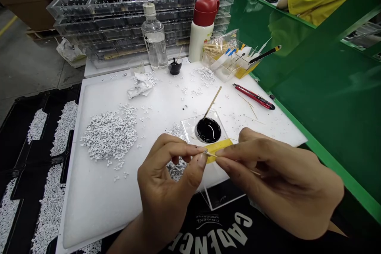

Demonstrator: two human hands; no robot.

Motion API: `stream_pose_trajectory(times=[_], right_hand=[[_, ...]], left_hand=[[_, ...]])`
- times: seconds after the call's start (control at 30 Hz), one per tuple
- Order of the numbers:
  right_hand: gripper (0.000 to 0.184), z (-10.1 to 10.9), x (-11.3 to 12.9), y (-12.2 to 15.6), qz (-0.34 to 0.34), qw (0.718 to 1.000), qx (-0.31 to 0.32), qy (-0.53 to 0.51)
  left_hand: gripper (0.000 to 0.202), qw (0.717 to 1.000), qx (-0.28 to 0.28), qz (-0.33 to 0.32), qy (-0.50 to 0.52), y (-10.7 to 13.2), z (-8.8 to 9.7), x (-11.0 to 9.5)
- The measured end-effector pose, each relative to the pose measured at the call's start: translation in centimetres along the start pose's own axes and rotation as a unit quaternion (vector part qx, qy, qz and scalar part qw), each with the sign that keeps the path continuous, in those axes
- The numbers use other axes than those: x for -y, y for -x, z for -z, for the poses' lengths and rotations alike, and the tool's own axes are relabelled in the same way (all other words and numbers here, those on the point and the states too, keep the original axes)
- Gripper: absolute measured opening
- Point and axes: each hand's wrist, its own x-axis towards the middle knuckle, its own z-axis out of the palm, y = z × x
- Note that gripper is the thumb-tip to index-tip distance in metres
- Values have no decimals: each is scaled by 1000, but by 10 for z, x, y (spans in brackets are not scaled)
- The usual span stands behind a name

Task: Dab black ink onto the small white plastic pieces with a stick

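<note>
Between thumb and forefinger, my left hand [172, 182] pinches a tiny white part [205, 151] with black spots. My right hand [276, 178] grips a thin wooden toothpick [212, 154], its tip touching or very close to the part. Just beyond the fingers, a round dish of black paint [208, 130] rests on a clear acrylic plate [188, 126], with a wooden stick [212, 102] leaning in it. A yellow strip [222, 145] lies across the plate, partly behind my fingers. More small parts [176, 170] are half hidden behind my left hand.
A heap of small white parts [110, 133] covers the board's left side. Toward the back stand a clear bottle [155, 41], a black paint cup [174, 66], a red-lidded flask [201, 35] and a tool box [223, 67]. A red cutter [253, 96] lies right. Stacked trays [119, 20] stand behind.
</note>
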Motion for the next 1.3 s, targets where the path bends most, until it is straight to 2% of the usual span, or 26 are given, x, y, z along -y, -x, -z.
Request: stream_pose_trajectory(times=[0.13,0.33,0.6,0.87,1.3], right_hand=[[14,0,-2,-1,4,1000,10,-15],[13,-1,-1,1,3,1000,-10,2],[15,-2,0,3,-34,999,-25,25],[13,1,0,2,-11,1000,-7,6],[12,-1,3,-1,-45,999,-7,7]], left_hand=[[19,1000,-2,-3,1,0,-1,0],[18,1000,-2,-6,-1,2,0,0],[17,1000,0,-7,4,2,-1,1],[17,1000,0,-5,-1,1,-1,1],[16,1000,-16,-18,-14,2,-2,1]])
